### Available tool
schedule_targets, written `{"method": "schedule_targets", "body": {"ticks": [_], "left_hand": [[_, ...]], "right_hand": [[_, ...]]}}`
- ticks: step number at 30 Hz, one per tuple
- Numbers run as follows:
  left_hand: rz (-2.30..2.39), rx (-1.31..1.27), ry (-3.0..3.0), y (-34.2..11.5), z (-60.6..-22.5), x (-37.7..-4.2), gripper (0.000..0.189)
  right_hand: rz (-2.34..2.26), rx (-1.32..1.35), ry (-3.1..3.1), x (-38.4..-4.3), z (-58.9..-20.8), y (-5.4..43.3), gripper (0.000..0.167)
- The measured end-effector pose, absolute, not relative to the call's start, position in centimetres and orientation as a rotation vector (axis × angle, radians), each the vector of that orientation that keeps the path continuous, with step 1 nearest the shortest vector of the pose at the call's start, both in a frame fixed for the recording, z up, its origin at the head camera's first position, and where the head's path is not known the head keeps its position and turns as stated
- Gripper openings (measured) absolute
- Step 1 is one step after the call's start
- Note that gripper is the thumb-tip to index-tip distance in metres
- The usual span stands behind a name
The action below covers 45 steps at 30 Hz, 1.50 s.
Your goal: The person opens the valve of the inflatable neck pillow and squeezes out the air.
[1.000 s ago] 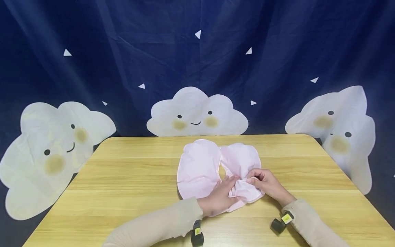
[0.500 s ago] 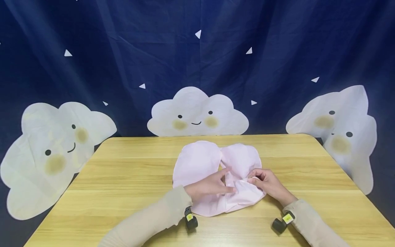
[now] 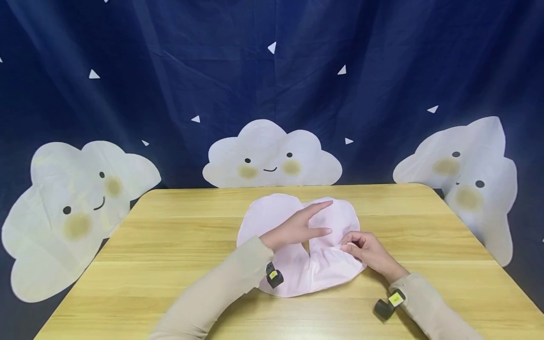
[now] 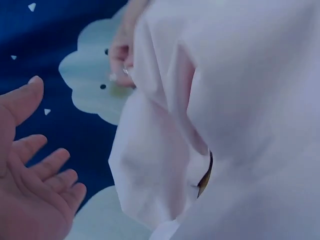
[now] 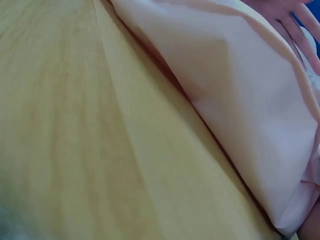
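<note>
A soft pink cloth [image 3: 293,278] with rounded lobes and a narrow opening in its middle lies on the table; its exact kind I cannot tell. My right hand [image 3: 369,252] pinches a gathered fold at its right side between thumb and fingertips. A small pale bit shows at those fingertips in the left wrist view, too blurred to name. Over the cloth's upper middle, my left hand [image 3: 299,226] is spread with straight fingers and holds nothing. In the left wrist view the left hand [image 4: 40,185] appears apart from the cloth [image 4: 155,160].
The wooden table [image 3: 178,236] extends around the cloth. Behind it hangs a dark blue curtain [image 3: 238,71] with printed white clouds [image 3: 272,156]. A black wrist camera [image 3: 384,309] sits beside the right sleeve, another camera [image 3: 275,277] beside the left sleeve.
My left hand has released the bunched cloth near the middle, drawn left, then risen forward over it. The cloth's near part has spread flatter. My right hand keeps its pinch in place.
</note>
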<state>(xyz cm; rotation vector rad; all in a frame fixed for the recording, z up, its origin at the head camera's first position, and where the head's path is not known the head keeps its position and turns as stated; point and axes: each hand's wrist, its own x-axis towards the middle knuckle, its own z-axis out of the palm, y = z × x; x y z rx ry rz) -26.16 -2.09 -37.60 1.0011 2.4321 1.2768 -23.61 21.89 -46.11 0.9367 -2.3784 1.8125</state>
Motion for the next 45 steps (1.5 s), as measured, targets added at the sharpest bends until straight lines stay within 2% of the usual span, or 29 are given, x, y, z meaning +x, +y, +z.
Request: {"method": "schedule_targets", "body": {"ticks": [10,22,30,45], "left_hand": [[1.476,0.945,2.431,0.6,-39.5,-29.1,0.068],[1.530,0.847,2.415,2.6,-41.9,-30.7,0.066],[1.454,0.836,2.366,2.8,-43.6,-31.1,0.063],[1.270,0.869,2.348,2.5,-44.3,-31.1,0.062]], "right_hand": [[1.807,0.949,-2.366,-23.6,-46.1,22.0,0.009],[1.821,0.985,-2.364,-23.9,-46.7,22.2,0.008],[1.821,0.991,-2.362,-23.8,-46.4,22.1,0.006],[1.823,0.957,-2.368,-23.9,-46.5,21.9,0.007]]}}
